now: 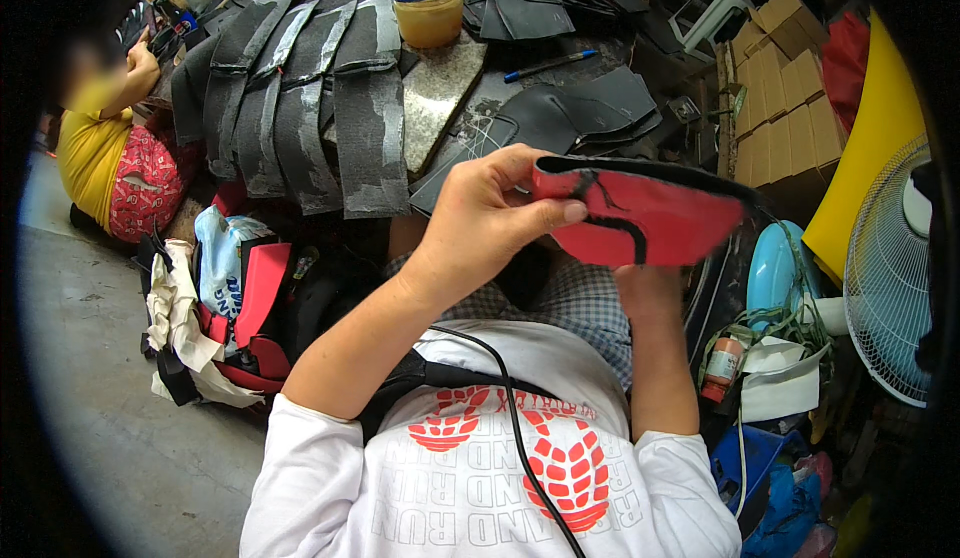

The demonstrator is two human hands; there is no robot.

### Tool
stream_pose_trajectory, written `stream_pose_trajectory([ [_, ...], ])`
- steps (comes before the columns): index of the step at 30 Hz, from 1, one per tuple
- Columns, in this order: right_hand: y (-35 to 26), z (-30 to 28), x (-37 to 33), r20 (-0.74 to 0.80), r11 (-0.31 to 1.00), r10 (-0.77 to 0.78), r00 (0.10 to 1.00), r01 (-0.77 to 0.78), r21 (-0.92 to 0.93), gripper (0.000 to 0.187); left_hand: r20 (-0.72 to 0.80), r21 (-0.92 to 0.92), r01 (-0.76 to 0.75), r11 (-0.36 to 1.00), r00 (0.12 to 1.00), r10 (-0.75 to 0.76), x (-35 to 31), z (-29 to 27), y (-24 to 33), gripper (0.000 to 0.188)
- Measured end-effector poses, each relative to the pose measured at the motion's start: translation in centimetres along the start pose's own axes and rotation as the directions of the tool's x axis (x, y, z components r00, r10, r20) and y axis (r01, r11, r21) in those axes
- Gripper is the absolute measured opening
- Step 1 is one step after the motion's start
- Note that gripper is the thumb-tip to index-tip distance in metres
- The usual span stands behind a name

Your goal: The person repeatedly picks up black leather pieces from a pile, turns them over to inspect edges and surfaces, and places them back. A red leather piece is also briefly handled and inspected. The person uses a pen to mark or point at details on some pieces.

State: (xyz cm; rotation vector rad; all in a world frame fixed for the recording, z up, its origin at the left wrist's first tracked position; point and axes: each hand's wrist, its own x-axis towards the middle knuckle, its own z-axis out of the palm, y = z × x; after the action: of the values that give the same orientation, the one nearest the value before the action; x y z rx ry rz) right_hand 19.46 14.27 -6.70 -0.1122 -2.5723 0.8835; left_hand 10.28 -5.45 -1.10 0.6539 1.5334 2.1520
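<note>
Above my lap, a red shoe upper (670, 228) with black edging and a dark inside is held up and tilted. My left hand (490, 203) pinches its left end, the thumb on the red outer face and the fingers behind. At the upper's underside is my right hand (645, 288); only the wrist area shows, and its fingers are hidden behind the red piece. Just beyond, flat black cut pieces (570, 113) lie on the worktable. Overlapping dark grey strips with whitish, glue-like smears (365, 123) hang over the table's near edge.
A blue-rimmed tub (428, 8) stands beside a stone slab (440, 98), with a blue pen (550, 66) nearby. Red and cream scraps (262, 298) pile at my left; a fan (895, 278) and cardboard (785, 98) stand right. A person in yellow (95, 148) sits far left.
</note>
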Motion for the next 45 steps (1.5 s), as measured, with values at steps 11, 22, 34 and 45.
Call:
stream_pose_trajectory([
  [11, -2.0, -5.4, 1.8, -0.593, 0.940, -0.158, 0.789, 0.304, 0.153, 0.026, -0.011, 0.060, 0.074, 0.995, 0.997, -0.074, -0.1, -1.1, -0.9, 0.025],
  [22, -6.0, -4.5, 4.3, -0.300, 0.875, -0.484, 0.822, 0.458, -0.158, 0.020, -0.013, 0.180, 0.102, 0.978, 0.995, -0.101, -0.6, -1.1, -0.4, 0.021],
  [34, -6.2, -4.4, 5.3, -0.258, 0.866, -0.500, 0.827, 0.471, -0.170, 0.023, 0.003, 0.137, 0.127, 0.982, 0.992, -0.129, -1.1, -1.1, -0.5, 0.020],
  [45, -6.1, -3.8, 3.9, -0.145, 0.847, -0.507, 0.850, 0.459, -0.269, 0.023, 0.036, -0.089, 0.210, 0.974, 0.978, -0.207, -2.0, -1.9, -1.3, 0.020],
])
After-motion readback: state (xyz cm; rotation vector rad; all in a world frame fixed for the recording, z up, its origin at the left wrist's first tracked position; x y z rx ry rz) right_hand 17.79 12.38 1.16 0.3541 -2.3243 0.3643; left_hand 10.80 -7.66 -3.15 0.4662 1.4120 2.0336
